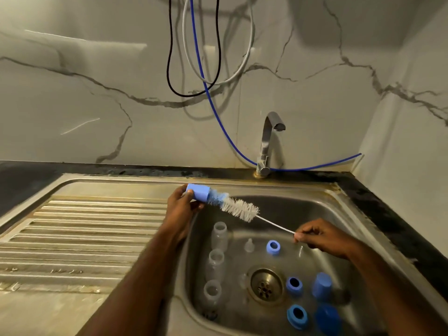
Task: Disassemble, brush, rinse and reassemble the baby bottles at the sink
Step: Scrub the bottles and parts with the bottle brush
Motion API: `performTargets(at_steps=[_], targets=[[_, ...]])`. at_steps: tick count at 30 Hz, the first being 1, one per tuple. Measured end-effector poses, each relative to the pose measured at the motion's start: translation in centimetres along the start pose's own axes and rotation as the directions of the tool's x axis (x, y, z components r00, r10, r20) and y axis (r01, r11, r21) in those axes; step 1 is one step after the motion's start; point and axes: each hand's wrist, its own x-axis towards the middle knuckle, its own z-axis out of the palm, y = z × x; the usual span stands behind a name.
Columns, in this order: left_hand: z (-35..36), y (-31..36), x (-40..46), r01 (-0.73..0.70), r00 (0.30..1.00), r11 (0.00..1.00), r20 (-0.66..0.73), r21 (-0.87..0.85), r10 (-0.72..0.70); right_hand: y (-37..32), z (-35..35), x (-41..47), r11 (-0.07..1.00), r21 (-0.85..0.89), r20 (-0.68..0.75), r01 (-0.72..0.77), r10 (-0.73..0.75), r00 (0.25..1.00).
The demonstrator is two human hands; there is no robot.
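- Three clear bottle bodies (214, 263) stand upright in a row along the left wall of the sink basin (315, 214), mouths up. I judge they are parked there so each can be lifted out in turn for brushing.
- Loose parts lie spread on the basin floor around the drain (266, 284): a clear teat (249, 245), three blue screw rings (293, 285) and two blue caps (322, 285). So the taking-apart looks done and reassembly not begun.
- Left hand (180, 209) is curled round a blue cap (198, 193), gripping it at the basin's back left corner, open end turned toward the brush.
- Right hand (322, 238) pinches the thin wire handle of the bottle brush (240, 209) between thumb and fingertips, the other fingers folded in.
- Brush bristles sit partly inside the held cap, with most of the white bristle length outside it; the angle suits scrubbing the cap's inside over the basin so drips fall in.
- Tap (268, 141) stands behind the basin; no water runs from it that I can see, which fits brushing before rinsing.
- Beside the sink, the ribbed drainboard (84, 238) holds none of the parts.
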Motion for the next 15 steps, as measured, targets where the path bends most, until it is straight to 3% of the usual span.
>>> performTargets(at_steps=[4,8,11,13,15], targets=[[-0.1,0.0,0.1,-0.012,1.000,1.000,0.027,0.012,0.012,-0.1,0.5,0.2,0.994,0.060,-0.062,0.092,-0.088,0.994],[-0.8,0.0,0.3,-0.033,0.999,0.999,0.001,-0.029,0.033,-0.2,1.3,1.1,0.983,0.141,-0.373,0.118,-0.058,0.926],[-0.4,0.1,0.0,-0.061,0.998,0.998,-0.003,-0.032,0.061,0.0,1.3,2.0,0.995,-0.018,-0.546,0.095,-0.089,0.833],[-0.2,0.2,-0.1,-0.102,0.995,0.994,-0.014,-0.038,0.102,0.2,0.8,2.0,0.994,-0.078,-0.561,0.074,-0.105,0.821],[-0.1,0.2,-0.2,-0.124,0.992,0.991,-0.017,-0.050,0.124,0.0,0.6,1.6,0.995,-0.053,-0.425,0.080,-0.095,0.900]])
